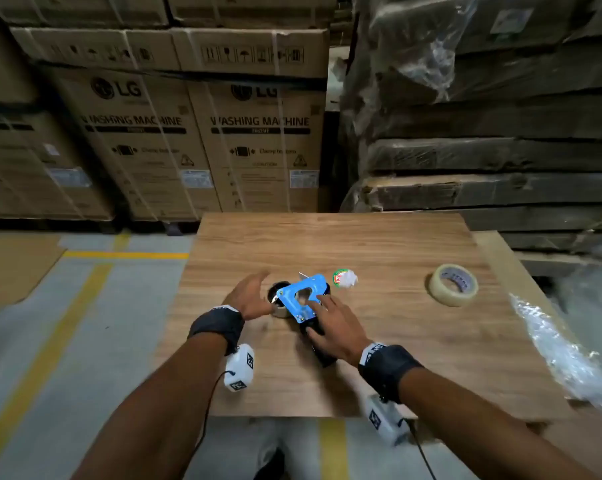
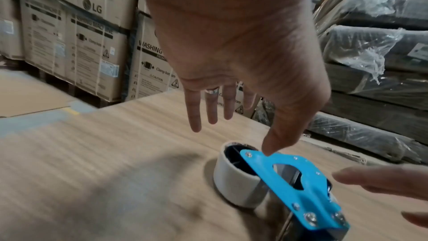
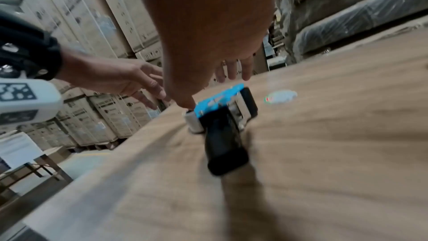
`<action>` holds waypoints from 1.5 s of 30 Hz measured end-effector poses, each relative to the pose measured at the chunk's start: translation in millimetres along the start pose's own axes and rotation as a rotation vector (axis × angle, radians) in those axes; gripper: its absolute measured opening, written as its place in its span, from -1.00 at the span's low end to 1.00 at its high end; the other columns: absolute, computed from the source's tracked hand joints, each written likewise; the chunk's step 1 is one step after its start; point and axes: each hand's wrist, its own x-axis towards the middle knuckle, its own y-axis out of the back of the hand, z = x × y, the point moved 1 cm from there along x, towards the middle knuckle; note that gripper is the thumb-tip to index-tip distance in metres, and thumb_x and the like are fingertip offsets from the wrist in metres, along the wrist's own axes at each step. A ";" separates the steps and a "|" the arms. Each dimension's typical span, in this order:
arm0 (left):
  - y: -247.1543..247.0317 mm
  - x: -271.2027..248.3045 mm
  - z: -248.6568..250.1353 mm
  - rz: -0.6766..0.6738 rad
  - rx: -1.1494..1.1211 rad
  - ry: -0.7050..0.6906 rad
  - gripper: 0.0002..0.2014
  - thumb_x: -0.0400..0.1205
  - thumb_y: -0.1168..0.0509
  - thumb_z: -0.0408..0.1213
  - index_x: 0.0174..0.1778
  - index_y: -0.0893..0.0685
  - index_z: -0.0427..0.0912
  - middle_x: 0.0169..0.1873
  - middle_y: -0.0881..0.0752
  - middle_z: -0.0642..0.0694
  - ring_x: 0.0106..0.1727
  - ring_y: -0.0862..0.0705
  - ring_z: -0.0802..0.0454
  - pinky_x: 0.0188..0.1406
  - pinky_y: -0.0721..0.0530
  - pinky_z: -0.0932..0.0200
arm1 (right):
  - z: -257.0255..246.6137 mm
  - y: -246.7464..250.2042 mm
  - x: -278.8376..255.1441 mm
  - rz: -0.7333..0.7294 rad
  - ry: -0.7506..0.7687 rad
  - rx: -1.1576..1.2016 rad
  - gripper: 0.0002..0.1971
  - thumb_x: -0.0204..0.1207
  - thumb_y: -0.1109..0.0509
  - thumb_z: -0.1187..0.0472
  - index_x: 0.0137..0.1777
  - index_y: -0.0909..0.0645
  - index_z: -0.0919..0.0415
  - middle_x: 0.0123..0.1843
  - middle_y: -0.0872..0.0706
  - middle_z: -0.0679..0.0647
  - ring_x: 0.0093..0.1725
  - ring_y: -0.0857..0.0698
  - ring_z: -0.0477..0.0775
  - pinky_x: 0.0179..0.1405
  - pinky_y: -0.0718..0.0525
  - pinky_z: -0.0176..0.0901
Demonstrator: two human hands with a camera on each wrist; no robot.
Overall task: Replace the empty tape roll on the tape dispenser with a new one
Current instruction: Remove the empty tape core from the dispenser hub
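The tape dispenser lies on its side on the wooden table, blue side plate up and black handle pointing toward me. The empty whitish roll core sits on its hub at the left end. My left hand hovers beside the core with straight, spread fingers, its thumb tip at the plate's edge. My right hand is spread over the handle and plate and holds nothing. The new clear tape roll lies flat at the far right.
A crumpled wad of tape with a green and red label lies just beyond the dispenser. Clear plastic wrap hangs over the table's right edge. Stacked cartons and wrapped pallets stand behind the table.
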 end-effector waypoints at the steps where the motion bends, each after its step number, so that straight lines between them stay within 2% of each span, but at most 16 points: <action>1: -2.2 2.5 -3.5 -0.031 -0.002 -0.004 0.08 0.29 -0.59 -0.08 0.72 -0.21 -0.18 0.63 -0.37 -0.27 0.62 -0.39 -0.19 0.56 -0.41 0.02 | -0.9 -8.6 0.2 -0.025 0.001 0.000 -0.41 0.44 -0.38 -0.06 0.44 -0.58 0.20 0.42 -0.64 0.31 0.41 -0.61 0.41 0.25 -0.69 0.22; 5: -16.1 14.5 -18.3 -0.116 0.008 0.004 0.11 0.31 -0.58 -0.29 0.74 -0.09 -0.18 0.66 -0.29 -0.28 0.65 -0.34 -0.19 0.54 -0.41 0.06 | -6.7 -27.3 -8.5 -0.003 -0.050 0.032 -0.39 0.40 -0.41 -0.04 0.44 -0.54 0.17 0.47 -0.59 0.31 0.43 -0.59 0.41 0.36 -0.67 0.20; 8: -24.6 24.6 -25.6 -0.139 0.005 -0.021 0.16 0.26 -0.59 -0.27 0.75 -0.07 -0.15 0.65 -0.31 -0.26 0.64 -0.36 -0.19 0.53 -0.46 0.02 | -11.2 -31.8 -9.1 0.036 -0.098 0.069 -0.36 0.36 -0.49 0.03 0.45 -0.52 0.18 0.48 -0.60 0.33 0.40 -0.63 0.42 0.33 -0.71 0.19; 12: -33.7 33.5 -29.7 -0.149 -0.056 -0.044 0.18 0.23 -0.59 -0.25 0.75 -0.09 -0.16 0.65 -0.32 -0.24 0.64 -0.36 -0.18 0.55 -0.44 0.02 | -14.2 -44.0 -11.4 0.002 -0.126 0.083 -0.28 0.37 -0.55 0.08 0.54 -0.48 0.25 0.56 -0.53 0.39 0.49 -0.59 0.45 0.41 -0.67 0.21; 17: -36.3 46.3 -35.3 -0.124 -0.166 -0.070 0.23 0.04 -0.49 0.23 0.67 -0.32 -0.20 0.58 -0.47 -0.22 0.58 -0.46 -0.19 0.55 -0.46 -0.06 | -14.2 -54.3 -14.9 -0.034 -0.160 0.158 -0.17 0.43 -0.53 0.30 0.71 -0.30 0.30 0.76 -0.22 0.41 0.67 -0.40 0.43 0.38 -0.70 0.17; 18: -36.7 49.2 -37.9 -0.122 -0.192 -0.068 0.23 0.05 -0.54 0.25 0.65 -0.36 -0.21 0.57 -0.50 -0.21 0.57 -0.47 -0.18 0.55 -0.47 -0.08 | -15.2 -54.5 -14.2 -0.037 -0.162 0.165 -0.15 0.46 -0.50 0.37 0.75 -0.23 0.30 0.79 -0.11 0.39 0.72 -0.32 0.41 0.42 -0.67 0.16; 21: -38.3 52.4 -39.6 -0.115 -0.261 -0.064 0.10 0.15 -0.73 -0.04 0.60 -0.42 -0.29 0.51 -0.56 -0.22 0.51 -0.54 -0.15 0.48 -0.50 0.01 | -16.8 -52.6 -11.6 -0.069 -0.180 0.163 -0.06 0.44 -0.50 0.47 0.78 -0.10 0.32 0.82 0.11 0.37 0.78 -0.17 0.38 0.56 -0.52 0.08; 24: -42.7 51.9 -42.9 -0.066 -0.323 -0.077 0.09 -0.03 -0.62 0.08 0.46 -0.54 -0.26 0.32 -0.68 -0.15 0.30 -0.65 -0.09 0.23 -0.53 0.18 | -16.6 -47.9 -10.6 -0.082 -0.215 0.169 -0.04 0.42 -0.48 0.51 0.78 -0.07 0.32 0.82 0.13 0.36 0.78 -0.16 0.36 0.56 -0.47 0.02; 28: -46.5 51.0 -43.6 -0.014 -0.352 -0.078 0.02 0.00 -0.68 -0.02 0.43 -0.57 -0.21 0.30 -0.64 -0.11 0.28 -0.62 -0.07 0.30 -0.56 0.12 | -8.5 -51.1 -18.2 -0.051 -0.240 0.180 -0.09 0.43 -0.39 0.52 0.78 -0.11 0.26 0.82 0.04 0.34 0.74 -0.27 0.37 0.51 -0.57 0.09; 32: -47.0 48.9 -39.6 0.059 -0.345 -0.121 -0.04 0.00 -0.72 0.00 0.35 -0.62 -0.20 0.22 -0.67 -0.08 0.21 -0.66 -0.06 0.29 -0.62 0.06 | -3.7 -61.6 -33.5 0.038 -0.381 0.203 -0.15 0.50 -0.36 0.29 0.77 -0.08 0.12 0.70 -0.25 0.20 0.45 -0.56 0.39 0.20 -0.71 0.19; 34: -48.3 47.7 -36.7 0.085 -0.327 -0.129 -0.09 0.02 -0.75 -0.04 0.31 -0.63 -0.18 0.19 -0.66 -0.04 0.18 -0.65 -0.03 0.29 -0.61 0.08 | -0.2 -67.9 -39.9 0.038 -0.452 0.236 -0.14 0.55 -0.37 0.19 0.79 -0.02 0.18 0.57 -0.44 0.23 0.38 -0.59 0.37 0.25 -0.66 0.18; 36: -48.8 46.5 -32.2 0.116 -0.313 -0.144 -0.12 0.02 -0.77 -0.11 0.29 -0.64 -0.18 0.17 -0.64 -0.01 0.17 -0.64 -0.01 0.28 -0.59 0.11 | 2.7 -71.0 -40.1 0.040 -0.515 0.301 -0.18 0.54 -0.39 0.15 0.76 -0.14 0.25 0.43 -0.59 0.26 0.34 -0.61 0.38 0.28 -0.61 0.13; 39: -47.9 50.7 -23.0 0.149 -0.303 -0.176 -0.11 -0.04 -0.75 -0.08 0.26 -0.68 -0.20 0.16 -0.68 -0.04 0.16 -0.66 -0.02 0.24 -0.58 0.16 | 4.4 -65.9 -28.9 0.045 -0.614 0.412 -0.40 0.31 -0.42 0.10 0.40 -0.52 0.19 0.18 -0.73 0.22 0.19 -0.69 0.36 0.08 -0.60 0.01; 41: -45.0 53.1 -14.3 0.152 -0.286 -0.183 -0.12 -0.04 -0.77 -0.12 0.25 -0.69 -0.19 0.16 -0.69 -0.06 0.15 -0.67 -0.04 0.26 -0.60 0.14 | 8.2 -59.0 -20.3 0.020 -0.673 0.488 -0.42 0.17 -0.49 0.02 0.22 -0.57 0.18 0.09 -0.78 0.17 0.10 -0.73 0.32 -0.08 -0.58 -0.07; 43: -41.4 53.8 -4.2 0.153 -0.291 -0.189 -0.12 -0.03 -0.75 -0.12 0.27 -0.68 -0.17 0.15 -0.67 -0.05 0.16 -0.67 -0.04 0.25 -0.60 0.13 | 15.1 -54.5 -13.4 -0.033 -0.701 0.559 -0.37 0.10 -0.55 -0.03 0.21 -0.58 0.17 0.10 -0.79 0.14 0.09 -0.74 0.26 -0.11 -0.57 -0.15; 45: -38.4 53.5 7.2 0.144 -0.298 -0.192 -0.11 -0.02 -0.70 -0.04 0.30 -0.67 -0.15 0.14 -0.64 -0.02 0.16 -0.65 -0.03 0.24 -0.60 0.11 | 23.2 -50.1 -8.6 -0.077 -0.692 0.604 -0.46 0.11 -0.56 0.01 0.13 -0.62 0.14 0.05 -0.80 0.09 0.07 -0.76 0.21 -0.10 -0.62 -0.16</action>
